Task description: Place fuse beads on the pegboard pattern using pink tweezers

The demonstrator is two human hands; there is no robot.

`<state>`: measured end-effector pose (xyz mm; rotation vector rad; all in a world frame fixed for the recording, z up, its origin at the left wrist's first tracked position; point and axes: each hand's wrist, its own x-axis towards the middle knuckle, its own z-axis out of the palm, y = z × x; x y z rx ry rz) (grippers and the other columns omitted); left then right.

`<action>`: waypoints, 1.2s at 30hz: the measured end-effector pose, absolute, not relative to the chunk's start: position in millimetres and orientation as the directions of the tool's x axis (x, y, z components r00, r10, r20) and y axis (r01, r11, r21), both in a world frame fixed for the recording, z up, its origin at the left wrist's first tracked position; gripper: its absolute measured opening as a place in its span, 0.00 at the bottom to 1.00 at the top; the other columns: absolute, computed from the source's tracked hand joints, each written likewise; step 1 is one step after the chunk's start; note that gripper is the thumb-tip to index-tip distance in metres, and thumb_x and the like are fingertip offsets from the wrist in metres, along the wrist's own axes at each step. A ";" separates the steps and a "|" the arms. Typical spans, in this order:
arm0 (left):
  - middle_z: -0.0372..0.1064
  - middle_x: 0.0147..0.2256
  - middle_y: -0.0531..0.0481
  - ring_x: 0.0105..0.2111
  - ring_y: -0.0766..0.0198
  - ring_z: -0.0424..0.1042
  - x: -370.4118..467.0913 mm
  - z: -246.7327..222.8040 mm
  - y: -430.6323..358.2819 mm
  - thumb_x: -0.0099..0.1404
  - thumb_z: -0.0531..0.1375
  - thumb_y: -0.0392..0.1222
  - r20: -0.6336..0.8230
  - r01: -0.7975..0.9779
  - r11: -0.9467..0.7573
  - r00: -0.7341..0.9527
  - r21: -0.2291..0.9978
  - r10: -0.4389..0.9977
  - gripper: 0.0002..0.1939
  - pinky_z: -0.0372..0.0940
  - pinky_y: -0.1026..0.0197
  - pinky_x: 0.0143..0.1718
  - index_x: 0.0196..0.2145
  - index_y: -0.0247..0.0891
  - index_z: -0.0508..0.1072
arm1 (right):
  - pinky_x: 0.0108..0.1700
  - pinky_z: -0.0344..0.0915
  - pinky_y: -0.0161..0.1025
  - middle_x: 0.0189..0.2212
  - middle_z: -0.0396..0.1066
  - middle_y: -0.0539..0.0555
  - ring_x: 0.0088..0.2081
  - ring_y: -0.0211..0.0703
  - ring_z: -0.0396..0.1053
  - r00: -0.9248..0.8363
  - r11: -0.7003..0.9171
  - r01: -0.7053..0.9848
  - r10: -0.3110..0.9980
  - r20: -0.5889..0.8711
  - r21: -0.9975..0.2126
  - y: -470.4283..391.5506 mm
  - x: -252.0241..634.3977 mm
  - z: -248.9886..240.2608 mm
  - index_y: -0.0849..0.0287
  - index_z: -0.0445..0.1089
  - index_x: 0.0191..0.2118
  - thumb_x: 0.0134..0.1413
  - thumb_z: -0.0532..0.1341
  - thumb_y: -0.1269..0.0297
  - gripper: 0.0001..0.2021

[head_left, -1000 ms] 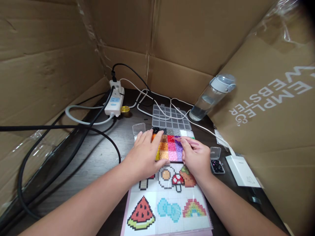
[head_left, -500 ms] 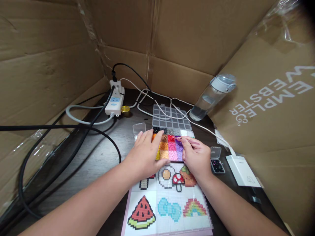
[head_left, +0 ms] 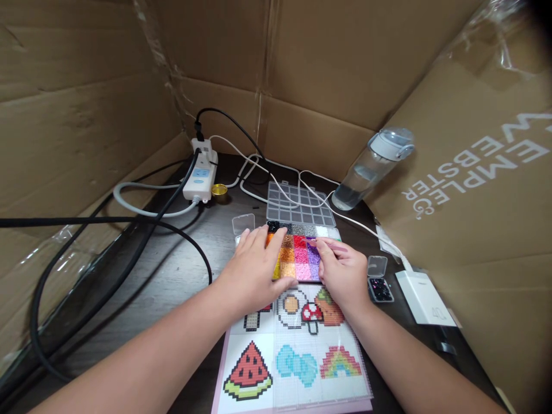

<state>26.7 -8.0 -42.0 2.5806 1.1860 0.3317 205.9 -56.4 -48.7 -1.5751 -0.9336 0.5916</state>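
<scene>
While pinching the pink tweezers (head_left: 338, 249) with the right hand (head_left: 345, 271) at four o'clock of the bead box (head_left: 308, 280), best to squeeze gently, aiming the tips toward nine o'clock at the red beads (head_left: 298, 244); impossible to tell whether gripping one. Easy, probably, to flick a stray into the purple beads (head_left: 314, 259), at three o'clock from the red, by pressing too hard. Better to brace lightly with the left hand (head_left: 254, 269), spread across the box's nine o'clock side, without nudging anything. Also to mind, at six o'clock: the pattern sheet (head_left: 235, 353).
</scene>
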 end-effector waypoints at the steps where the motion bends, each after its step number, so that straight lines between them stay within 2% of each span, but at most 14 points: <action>1: 0.52 0.66 0.24 0.69 0.37 0.49 26.7 -42.0 -8.0 0.61 0.63 0.61 0.089 0.702 -0.622 0.636 0.346 0.767 0.49 0.43 0.34 0.67 0.69 0.30 0.51 | 0.20 0.60 0.36 0.11 0.63 0.47 0.17 0.38 0.63 0.557 -0.031 0.243 0.823 0.113 -0.970 -56.3 205.9 -48.8 0.65 0.80 0.35 0.53 0.66 0.54 0.16; 6: 0.52 0.66 0.24 0.69 0.39 0.48 26.6 -40.7 -7.6 0.61 0.63 0.62 0.065 0.712 -0.620 0.638 0.329 0.767 0.49 0.42 0.36 0.68 0.69 0.30 0.50 | 0.17 0.55 0.34 0.11 0.62 0.46 0.14 0.35 0.57 0.561 -0.041 0.219 0.822 0.092 -0.975 -56.2 205.2 -47.7 0.65 0.80 0.35 0.52 0.66 0.53 0.17; 13: 0.53 0.66 0.24 0.69 0.39 0.49 27.3 -38.5 -8.3 0.61 0.62 0.62 0.063 0.719 -0.620 0.636 0.314 0.769 0.50 0.42 0.37 0.68 0.69 0.30 0.50 | 0.14 0.52 0.32 0.11 0.62 0.45 0.12 0.32 0.55 0.588 -0.034 0.133 0.807 0.051 -0.991 -59.4 203.1 -41.1 0.65 0.79 0.35 0.52 0.67 0.54 0.16; 19: 0.54 0.65 0.25 0.68 0.38 0.51 28.3 -37.2 -8.0 0.61 0.63 0.61 0.074 0.707 -0.625 0.641 0.332 0.764 0.49 0.42 0.36 0.68 0.69 0.30 0.50 | 0.13 0.52 0.31 0.10 0.61 0.44 0.12 0.32 0.55 0.590 0.077 0.128 0.795 0.138 -0.989 -71.2 208.2 -35.1 0.64 0.79 0.36 0.54 0.68 0.54 0.15; 25: 0.54 0.64 0.23 0.67 0.36 0.51 28.2 -37.7 -6.7 0.61 0.63 0.61 0.084 0.695 -0.631 0.647 0.343 0.758 0.49 0.42 0.34 0.67 0.69 0.29 0.50 | 0.14 0.55 0.32 0.11 0.63 0.44 0.12 0.32 0.57 0.653 0.150 0.149 0.727 0.211 -0.977 -109.9 216.4 -22.1 0.62 0.79 0.39 0.55 0.69 0.56 0.13; 27: 0.55 0.64 0.24 0.67 0.36 0.53 28.7 -37.7 -6.4 0.62 0.63 0.61 0.096 0.692 -0.641 0.651 0.332 0.753 0.49 0.43 0.35 0.67 0.69 0.29 0.51 | 0.13 0.54 0.32 0.11 0.63 0.44 0.12 0.32 0.56 0.655 0.107 0.156 0.733 0.184 -0.982 -130.3 215.4 -22.2 0.62 0.79 0.40 0.55 0.69 0.56 0.13; 33: 0.57 0.62 0.27 0.65 0.37 0.56 31.3 -38.4 -5.0 0.61 0.63 0.61 0.122 0.687 -0.657 0.657 0.311 0.744 0.48 0.44 0.34 0.66 0.68 0.30 0.51 | 0.13 0.54 0.31 0.10 0.61 0.45 0.12 0.31 0.55 0.675 -0.151 0.115 0.737 -0.034 -0.982 -185.0 200.8 -38.8 0.65 0.80 0.41 0.56 0.68 0.55 0.16; 36: 0.58 0.62 0.27 0.64 0.37 0.57 31.6 -38.3 -5.4 0.61 0.63 0.62 0.121 0.685 -0.658 0.658 0.313 0.743 0.48 0.44 0.35 0.67 0.68 0.30 0.51 | 0.13 0.54 0.30 0.10 0.61 0.45 0.12 0.31 0.55 0.675 -0.181 0.099 0.735 -0.068 -0.978 -197.1 194.3 -48.2 0.64 0.80 0.41 0.57 0.67 0.55 0.16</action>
